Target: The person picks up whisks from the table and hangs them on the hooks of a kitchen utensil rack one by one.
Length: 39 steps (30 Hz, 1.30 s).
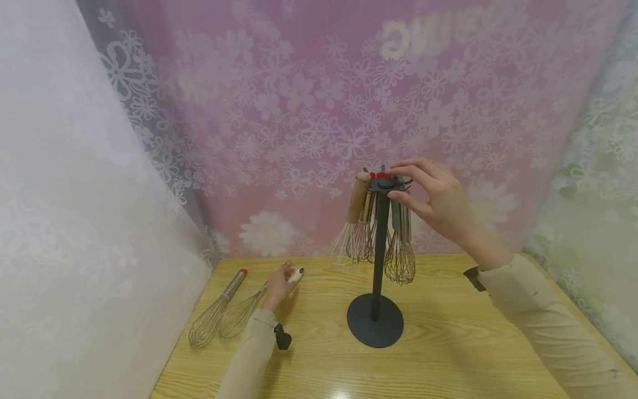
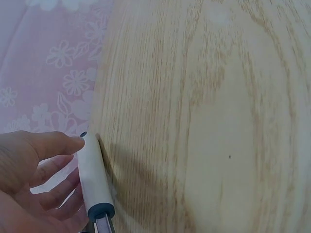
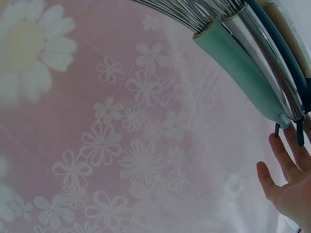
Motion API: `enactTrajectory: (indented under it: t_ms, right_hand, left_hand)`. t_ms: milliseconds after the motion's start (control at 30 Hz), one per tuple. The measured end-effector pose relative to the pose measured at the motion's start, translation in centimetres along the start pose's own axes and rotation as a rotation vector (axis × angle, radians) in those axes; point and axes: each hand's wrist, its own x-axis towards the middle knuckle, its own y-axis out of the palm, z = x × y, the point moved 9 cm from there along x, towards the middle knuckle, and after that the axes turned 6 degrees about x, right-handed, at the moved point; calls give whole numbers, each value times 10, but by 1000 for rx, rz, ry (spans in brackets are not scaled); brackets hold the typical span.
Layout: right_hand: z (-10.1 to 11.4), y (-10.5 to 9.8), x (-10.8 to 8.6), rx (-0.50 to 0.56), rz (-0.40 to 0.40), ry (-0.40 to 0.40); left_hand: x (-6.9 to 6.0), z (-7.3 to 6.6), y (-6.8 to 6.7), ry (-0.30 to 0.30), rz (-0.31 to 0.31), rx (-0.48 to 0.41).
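White-handled balloon whisk (image 2: 94, 170): the left hand (image 1: 281, 284) pinches its handle; 1 red-ended steel whisk (image 1: 232, 285) lies left of that grip. Rightward, the right hand (image 1: 438, 200), fingers spread, brackets the black whisk stand's (image 1: 380, 255) top.

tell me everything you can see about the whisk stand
The whisk stand is dark grey to black and looks like metal. Its flat round base rests on the wooden table, and a straight, slim post rises upright to a top fitted with small hooks. Several whisks hang there, heads down, handles differing in colour. The right hand is at the top, fingertips close to or touching the hooks.
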Motion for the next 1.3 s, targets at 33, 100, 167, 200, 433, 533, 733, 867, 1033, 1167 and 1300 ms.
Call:
enactTrajectory:
  t_ms: [33, 100, 167, 200, 433, 533, 733, 867, 1033, 1167, 1300]
  right_hand:
    - [0, 0, 0, 4, 4, 3]
    - [-1, 1, 0, 9, 7, 8]
    - [-1, 1, 0, 5, 9, 2]
    - [0, 1, -1, 0, 9, -5]
    - [7, 1, -1, -53, -10, -89]
    - [7, 0, -1, -64, -16, -87]
    - [8, 0, -1, -92, -18, -75]
    - [11, -1, 0, -107, -39, -73]
    - [13, -2, 0, -131, -68, -73]
    - [14, -1, 0, -146, -72, -67]
    - [14, -1, 0, -147, -73, -53]
  left_hand:
    - [0, 1, 0, -5, 4, 4]
    - [0, 3, 1, -24, 14, 8]
    - [0, 5, 2, -44, 23, 1]
    - [0, 6, 3, -51, 26, 1]
    - [1, 14, 8, -77, 35, -7]
    - [1, 14, 9, -74, 33, -2]
    - [-1, 13, 7, -100, 36, -22]
    - [-2, 12, 5, -114, 34, -15]
    - [-3, 13, 6, -136, 36, 12]
    - [-3, 12, 6, -138, 34, 13]
    - [-2, 11, 5, -129, 20, 0]
